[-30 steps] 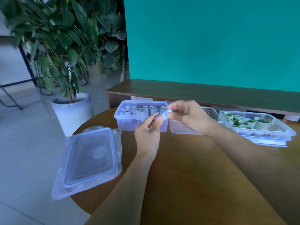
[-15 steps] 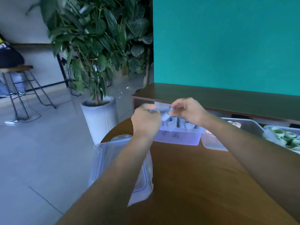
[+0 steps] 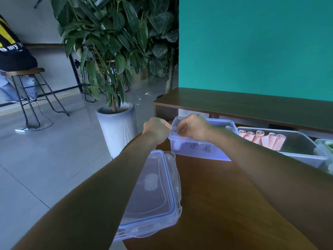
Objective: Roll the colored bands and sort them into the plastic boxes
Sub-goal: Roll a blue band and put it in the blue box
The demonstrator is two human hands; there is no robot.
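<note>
A clear blue-tinted plastic box [image 3: 200, 152] with handwriting on its front wall stands at the table's far edge. My right hand [image 3: 195, 127] reaches down into its left end with the fingers curled, pinching a small bluish band roll [image 3: 177, 131] that is mostly hidden. My left hand [image 3: 156, 130] hovers at the box's left corner, fingers curled; what it holds, if anything, is hidden. Beside it on the right, a second clear box [image 3: 306, 157] contains several pink rolls [image 3: 264, 140]. A third box [image 3: 324, 144] with green rolls is cut off at the right edge.
A clear lid with a blue seal [image 3: 155, 195] lies on the round wooden table [image 3: 216, 204], under my left forearm. Behind the boxes runs a dark bench [image 3: 252, 105] against a teal wall. A potted plant [image 3: 117, 127] and a person on a stool [image 3: 16, 58] are at the left.
My view swung left and closer to the blue box. Both hands carried the blue roll from above the table to the box's left end, and they have drawn slightly apart.
</note>
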